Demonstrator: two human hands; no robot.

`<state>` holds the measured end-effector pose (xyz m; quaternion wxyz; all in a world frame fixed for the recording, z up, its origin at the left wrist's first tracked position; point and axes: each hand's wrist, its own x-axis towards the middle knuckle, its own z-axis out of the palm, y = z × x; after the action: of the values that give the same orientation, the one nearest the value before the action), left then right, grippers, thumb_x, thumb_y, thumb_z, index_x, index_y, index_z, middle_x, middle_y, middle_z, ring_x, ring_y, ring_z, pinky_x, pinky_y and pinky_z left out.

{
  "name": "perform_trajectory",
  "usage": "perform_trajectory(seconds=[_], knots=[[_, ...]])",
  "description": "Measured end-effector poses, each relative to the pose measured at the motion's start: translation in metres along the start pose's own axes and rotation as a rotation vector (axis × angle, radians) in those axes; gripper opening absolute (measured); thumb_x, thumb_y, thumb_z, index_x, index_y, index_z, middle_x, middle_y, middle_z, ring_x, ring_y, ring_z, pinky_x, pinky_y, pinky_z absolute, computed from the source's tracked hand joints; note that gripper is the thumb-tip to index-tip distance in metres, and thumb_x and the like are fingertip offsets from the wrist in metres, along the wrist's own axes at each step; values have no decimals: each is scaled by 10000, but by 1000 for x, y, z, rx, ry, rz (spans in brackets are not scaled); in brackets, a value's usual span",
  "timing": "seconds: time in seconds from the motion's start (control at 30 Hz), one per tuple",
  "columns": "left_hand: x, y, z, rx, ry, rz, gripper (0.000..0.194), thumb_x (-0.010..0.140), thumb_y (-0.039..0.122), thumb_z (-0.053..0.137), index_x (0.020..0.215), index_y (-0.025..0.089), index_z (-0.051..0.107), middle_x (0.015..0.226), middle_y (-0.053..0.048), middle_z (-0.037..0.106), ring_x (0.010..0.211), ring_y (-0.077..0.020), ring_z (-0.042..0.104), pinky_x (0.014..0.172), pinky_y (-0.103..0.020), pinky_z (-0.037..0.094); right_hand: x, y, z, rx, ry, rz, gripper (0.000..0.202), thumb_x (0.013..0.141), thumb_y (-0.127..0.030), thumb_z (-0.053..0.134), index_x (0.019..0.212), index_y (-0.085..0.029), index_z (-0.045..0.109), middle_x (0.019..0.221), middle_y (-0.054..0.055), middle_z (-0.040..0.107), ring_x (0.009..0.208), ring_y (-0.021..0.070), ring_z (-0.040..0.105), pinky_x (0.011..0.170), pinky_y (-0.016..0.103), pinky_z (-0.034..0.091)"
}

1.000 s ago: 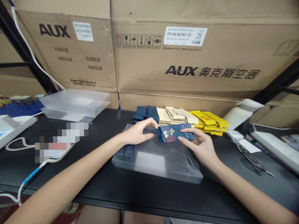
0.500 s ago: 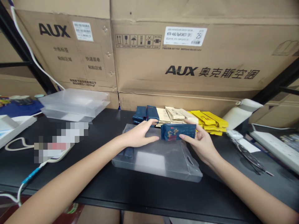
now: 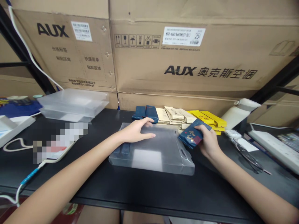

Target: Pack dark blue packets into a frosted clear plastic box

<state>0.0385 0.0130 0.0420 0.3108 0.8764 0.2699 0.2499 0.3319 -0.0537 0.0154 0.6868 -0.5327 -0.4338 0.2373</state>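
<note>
My right hand (image 3: 208, 139) pinches a dark blue packet (image 3: 192, 134) with gold lettering, tilted above the right end of a clear plastic case (image 3: 167, 152). My left hand (image 3: 137, 130), thumb and fingers apart, is over the case's left part and holds nothing; whether it touches the case I cannot tell. The case lies flat on the black table, with a white patch in its middle and dark shapes inside at its left end. Behind it are more blue packets (image 3: 151, 114), cream packets (image 3: 176, 114) and yellow packets (image 3: 213, 119), side by side.
Stacked clear plastic cases (image 3: 72, 107) stand at the back left, near a pixelated object (image 3: 62, 141) and a white cable. To the right are a white bottle (image 3: 240, 113), glasses (image 3: 247, 155) and a power strip (image 3: 275, 149). Large cardboard boxes (image 3: 144, 71) form the back.
My right hand has moved right with the blue packet, which has turned and tilted. The clear case has shifted slightly left and away from me. My left hand stays near its place, open.
</note>
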Motion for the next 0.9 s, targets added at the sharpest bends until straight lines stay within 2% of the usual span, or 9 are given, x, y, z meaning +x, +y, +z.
perform_trajectory(seconds=[0.1,0.2,0.57,0.73,0.8,0.9], knots=[[0,-1,-1,-7,13,14,551,800,426,700,1252,185,497,1196,-125,656,1149,-246,608,1012,-411,449,-2,2,1,18,114,13,161,629,-221,664,598,-230,506,539,-56,530,471,128,508,467,259,496],[0,-2,0,-13,25,23,540,800,423,700,1246,193,500,1188,-116,654,1143,-241,609,1007,-406,452,-2,1,1,19,160,12,161,630,-219,650,597,-236,494,545,-63,514,488,130,512,503,270,504],[0,-1,-1,-20,48,20,515,805,405,699,1230,180,517,1194,-104,658,1128,-228,612,1008,-386,452,4,6,-9,-104,119,-98,182,606,-218,688,546,-246,519,518,-61,528,481,139,476,490,277,459],[0,0,-1,-22,54,18,505,803,404,702,1220,179,527,1200,-99,657,1120,-229,617,1005,-383,456,4,4,-6,-153,-8,-39,194,620,-275,690,522,-237,528,475,-59,569,428,135,505,426,259,452],[0,0,-1,-23,57,19,499,803,407,702,1216,189,526,1202,-93,656,1122,-229,617,1003,-384,458,-1,1,-2,-189,-129,25,223,663,-306,681,500,-233,548,432,-46,577,371,134,506,369,250,430],[0,0,-1,-19,56,14,482,805,402,701,1208,198,532,1200,-90,656,1123,-232,618,995,-384,463,-11,-6,3,-249,-378,151,316,703,-333,696,443,-213,561,338,-27,541,262,120,462,275,224,357]])
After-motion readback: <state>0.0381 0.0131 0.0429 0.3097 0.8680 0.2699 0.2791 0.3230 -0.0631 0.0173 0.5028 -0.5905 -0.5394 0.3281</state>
